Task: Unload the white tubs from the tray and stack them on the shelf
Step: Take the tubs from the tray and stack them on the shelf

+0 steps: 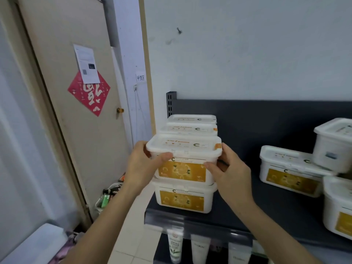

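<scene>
Left hand [141, 164] and right hand [230, 174] grip the top white tub [183, 155] at its two ends, with the thumbs on the front face under the lid rim and the other fingers hidden behind. The tub sits directly over a lower tub [182, 199] at the left front of the dark shelf [266, 206]; contact between them cannot be confirmed. Rear tubs [190, 128] show little but lids. Right-side tubs [289, 172] are blurred, some cut off by the frame edge.
</scene>
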Motion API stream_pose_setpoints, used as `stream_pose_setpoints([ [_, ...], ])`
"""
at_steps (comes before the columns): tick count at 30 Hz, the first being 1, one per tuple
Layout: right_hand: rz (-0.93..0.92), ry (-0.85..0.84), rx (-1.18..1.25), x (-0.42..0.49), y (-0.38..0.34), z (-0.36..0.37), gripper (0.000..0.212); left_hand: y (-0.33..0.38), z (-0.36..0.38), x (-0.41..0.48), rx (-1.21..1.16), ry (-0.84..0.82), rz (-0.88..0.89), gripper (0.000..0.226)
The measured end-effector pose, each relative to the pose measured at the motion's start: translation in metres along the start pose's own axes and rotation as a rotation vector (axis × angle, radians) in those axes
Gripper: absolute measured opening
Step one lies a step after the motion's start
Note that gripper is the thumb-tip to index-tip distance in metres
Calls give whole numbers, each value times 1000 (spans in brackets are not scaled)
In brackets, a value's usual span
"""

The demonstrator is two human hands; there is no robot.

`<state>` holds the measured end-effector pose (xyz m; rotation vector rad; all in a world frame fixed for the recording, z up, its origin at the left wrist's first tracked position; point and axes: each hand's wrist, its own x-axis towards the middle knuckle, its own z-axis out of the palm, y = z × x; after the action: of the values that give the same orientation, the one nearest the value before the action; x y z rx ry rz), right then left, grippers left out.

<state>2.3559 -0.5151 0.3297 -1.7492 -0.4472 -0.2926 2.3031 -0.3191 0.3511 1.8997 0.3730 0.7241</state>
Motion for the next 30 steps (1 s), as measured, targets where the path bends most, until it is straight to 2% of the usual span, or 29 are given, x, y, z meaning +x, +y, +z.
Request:
stream_pose_setpoints([
  [4,-36,10,-23,-5,5,0,64,-15,2,-1,-26,36,25,48],
  [8,-34,-14,11,-1,2,-4,59,-17,5,1,-17,68,-9,51],
  [11,-45,-60,-28,-3,5,-11,58,-6,8,-12,138,83,27,71],
  [13,-66,-59,-103,-8,11,-22,52,5,13,-28,316,152,206,88],
  [14,-81,-45,-150,-9,14,-29,51,12,17,-36,375,184,327,86],
  [19,-148,47,-382,-16,19,-77,45,34,65,-51,510,234,728,54],
  [21,-232,130,-480,-18,19,-100,42,42,93,-54,464,162,832,45],
  [26,-326,313,-695,-21,16,-171,33,76,160,-67,326,-131,739,45],
  [28,-376,408,-760,-22,16,-201,31,92,186,-71,324,-195,790,45],
  [30,-372,469,-806,-19,16,-227,31,108,208,-76,258,-327,781,45],
])
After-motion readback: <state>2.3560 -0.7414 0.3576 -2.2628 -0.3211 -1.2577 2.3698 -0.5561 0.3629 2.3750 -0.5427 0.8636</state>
